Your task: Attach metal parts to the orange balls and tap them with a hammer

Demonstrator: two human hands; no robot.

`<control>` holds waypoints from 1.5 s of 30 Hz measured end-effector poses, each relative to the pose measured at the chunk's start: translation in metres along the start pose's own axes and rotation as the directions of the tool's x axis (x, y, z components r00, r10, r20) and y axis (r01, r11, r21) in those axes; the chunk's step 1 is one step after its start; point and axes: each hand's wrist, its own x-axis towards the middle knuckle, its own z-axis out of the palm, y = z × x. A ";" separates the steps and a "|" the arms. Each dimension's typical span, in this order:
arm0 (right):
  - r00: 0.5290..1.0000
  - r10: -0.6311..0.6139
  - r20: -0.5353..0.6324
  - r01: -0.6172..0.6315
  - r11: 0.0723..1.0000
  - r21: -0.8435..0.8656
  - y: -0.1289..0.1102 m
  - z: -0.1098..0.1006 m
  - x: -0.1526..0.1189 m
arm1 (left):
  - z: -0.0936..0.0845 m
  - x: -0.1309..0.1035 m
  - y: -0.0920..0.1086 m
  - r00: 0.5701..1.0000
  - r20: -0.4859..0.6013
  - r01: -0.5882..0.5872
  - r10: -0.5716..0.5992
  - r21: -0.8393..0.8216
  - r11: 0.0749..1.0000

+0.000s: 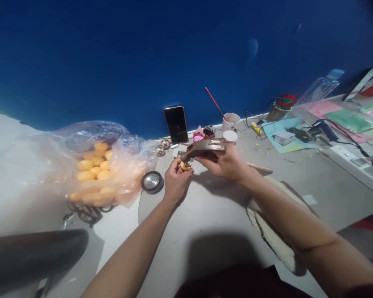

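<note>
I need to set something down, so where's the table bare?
One bare patch of table lies between the left forearm and the cloth; another, nearly bare, lies between that cloth and the blue paper. Crowded: along the wall, around the phone and cup.

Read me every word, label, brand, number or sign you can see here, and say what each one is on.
None can be read.
Phone: dark screen, no text visible.
Metal tool in the right hand: no lettering I can make out.
Pink patterned item: marks too small to read.
Yellow item: too blurred to tell.
</note>
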 end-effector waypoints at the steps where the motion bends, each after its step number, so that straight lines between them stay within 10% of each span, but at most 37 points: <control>1: 0.999 0.007 0.040 -0.007 1.000 -0.007 0.000 0.000 0.000 | -0.001 0.000 -0.001 1.000 -0.007 -0.010 0.010 0.013 1.000; 45: 0.996 0.076 0.040 -0.078 0.996 0.046 0.010 0.013 0.000 | -0.001 0.003 0.009 0.995 -0.044 0.085 -0.090 -0.096 0.992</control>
